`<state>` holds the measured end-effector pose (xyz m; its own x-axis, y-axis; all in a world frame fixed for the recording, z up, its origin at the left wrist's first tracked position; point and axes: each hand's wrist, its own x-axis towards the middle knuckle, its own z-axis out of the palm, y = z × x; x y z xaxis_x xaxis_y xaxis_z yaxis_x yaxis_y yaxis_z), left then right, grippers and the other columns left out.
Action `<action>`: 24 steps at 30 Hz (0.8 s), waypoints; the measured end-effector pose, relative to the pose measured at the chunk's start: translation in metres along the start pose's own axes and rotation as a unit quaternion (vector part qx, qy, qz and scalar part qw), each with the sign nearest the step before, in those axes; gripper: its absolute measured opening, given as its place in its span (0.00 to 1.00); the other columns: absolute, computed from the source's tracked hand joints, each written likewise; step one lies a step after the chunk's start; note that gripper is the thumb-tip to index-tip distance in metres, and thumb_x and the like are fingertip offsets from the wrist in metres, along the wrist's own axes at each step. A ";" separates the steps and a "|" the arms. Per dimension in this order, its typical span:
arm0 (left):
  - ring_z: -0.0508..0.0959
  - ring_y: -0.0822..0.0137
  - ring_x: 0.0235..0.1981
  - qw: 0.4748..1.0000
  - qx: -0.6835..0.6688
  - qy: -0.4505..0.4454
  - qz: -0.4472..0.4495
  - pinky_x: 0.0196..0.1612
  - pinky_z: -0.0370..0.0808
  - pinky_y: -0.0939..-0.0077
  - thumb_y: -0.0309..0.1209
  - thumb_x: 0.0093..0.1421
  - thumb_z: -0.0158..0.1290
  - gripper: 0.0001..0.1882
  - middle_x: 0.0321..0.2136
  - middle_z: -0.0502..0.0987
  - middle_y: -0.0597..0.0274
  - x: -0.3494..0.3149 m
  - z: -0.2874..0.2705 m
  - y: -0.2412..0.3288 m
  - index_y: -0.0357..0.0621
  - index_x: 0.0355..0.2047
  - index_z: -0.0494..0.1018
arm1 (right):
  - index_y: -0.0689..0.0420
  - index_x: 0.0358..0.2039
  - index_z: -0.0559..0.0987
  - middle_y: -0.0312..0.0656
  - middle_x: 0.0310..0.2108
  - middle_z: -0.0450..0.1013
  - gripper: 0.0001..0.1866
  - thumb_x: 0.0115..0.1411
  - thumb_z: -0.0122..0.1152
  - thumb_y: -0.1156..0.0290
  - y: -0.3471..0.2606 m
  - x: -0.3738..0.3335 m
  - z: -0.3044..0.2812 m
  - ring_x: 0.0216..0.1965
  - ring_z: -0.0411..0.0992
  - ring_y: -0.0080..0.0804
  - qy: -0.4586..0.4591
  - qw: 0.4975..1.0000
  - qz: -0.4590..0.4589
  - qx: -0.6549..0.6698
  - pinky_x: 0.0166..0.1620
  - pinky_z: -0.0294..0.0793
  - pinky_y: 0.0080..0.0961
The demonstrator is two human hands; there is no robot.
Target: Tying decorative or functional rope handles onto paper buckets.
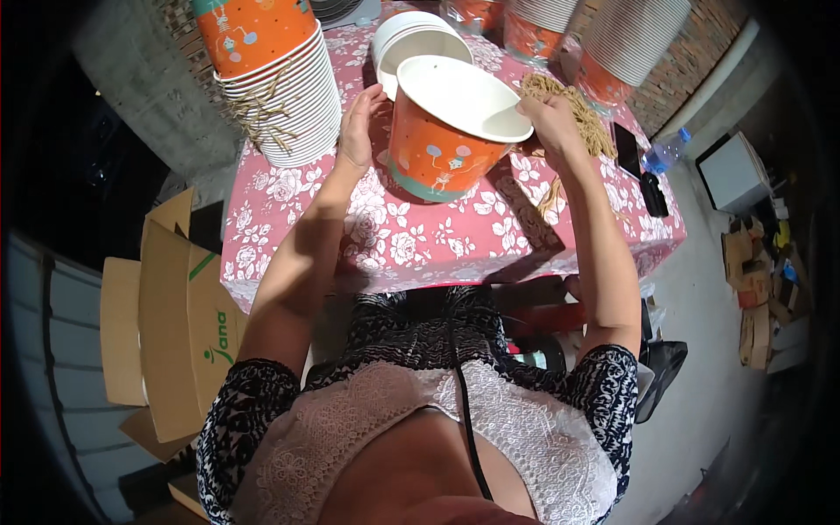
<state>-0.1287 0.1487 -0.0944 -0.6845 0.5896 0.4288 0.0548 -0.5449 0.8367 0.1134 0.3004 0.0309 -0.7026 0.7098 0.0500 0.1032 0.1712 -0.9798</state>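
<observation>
A large orange paper bucket (429, 149) with a white inside, a green base band and printed figures stands tilted on the table in front of me. My right hand (553, 122) pinches its rim at the right, thumb and fingers closed there. Beside the bucket's left wall is my left hand (355, 129), fingers stretched upward and nothing in its grasp; whether it touches the wall I cannot tell. Right behind the bucket, more white-lined buckets (407, 39) lie on their side. A bundle of tan twisted cords (588, 122) rests just beyond my right hand.
A flowered pink cloth (411, 241) covers the table. Nested buckets (293, 114) with cord pieces on them stand at the left; further stacks (634, 44) are at the back right. A phone (625, 149) and a water bottle (667, 151) lie at the right edge. Cardboard boxes (166, 332) stand left.
</observation>
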 end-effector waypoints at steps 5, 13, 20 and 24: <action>0.74 0.65 0.45 1.000 0.013 0.003 -0.024 0.52 0.69 0.73 0.46 0.69 0.40 0.29 0.45 0.74 0.50 0.000 0.003 0.001 0.29 0.54 0.66 | 0.62 0.17 0.73 0.34 0.11 0.63 0.12 0.49 0.58 0.68 0.012 0.006 -0.011 0.10 0.56 0.21 0.048 0.994 -0.004 -0.098 0.13 0.52 0.25; 0.75 0.70 0.44 0.988 0.089 -0.013 0.129 0.52 0.69 0.79 0.28 0.63 0.48 0.15 0.43 0.76 0.56 -0.001 0.021 0.081 0.32 0.48 0.73 | 0.65 0.12 0.72 0.39 0.10 0.66 0.16 0.50 0.55 0.68 -0.009 -0.011 -0.005 0.12 0.65 0.26 0.039 0.988 -0.008 -0.151 0.16 0.63 0.29; 0.76 0.56 0.43 0.810 0.444 -0.275 0.266 0.61 0.61 0.57 0.33 0.56 0.56 0.16 0.40 0.77 0.52 -0.043 0.089 0.155 0.38 0.43 0.76 | 0.69 0.14 0.74 0.43 0.12 0.69 0.16 0.49 0.56 0.67 -0.005 -0.004 -0.011 0.14 0.69 0.29 0.031 0.984 0.031 -0.174 0.17 0.65 0.30; 0.77 0.55 0.41 0.783 0.499 -0.279 0.244 0.65 0.52 0.49 0.33 0.56 0.55 0.14 0.33 0.79 0.53 -0.061 0.106 0.160 0.39 0.39 0.77 | 0.73 0.18 0.76 0.48 0.15 0.73 0.19 0.48 0.56 0.64 -0.012 -0.012 -0.002 0.15 0.71 0.33 0.031 0.975 0.028 -0.218 0.19 0.69 0.31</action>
<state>-0.0009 0.0893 0.0494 0.0052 0.7770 0.6294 0.9426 -0.2139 0.2563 0.1215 0.2913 0.0426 -0.6445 0.7642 0.0230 0.4397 0.3952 -0.8065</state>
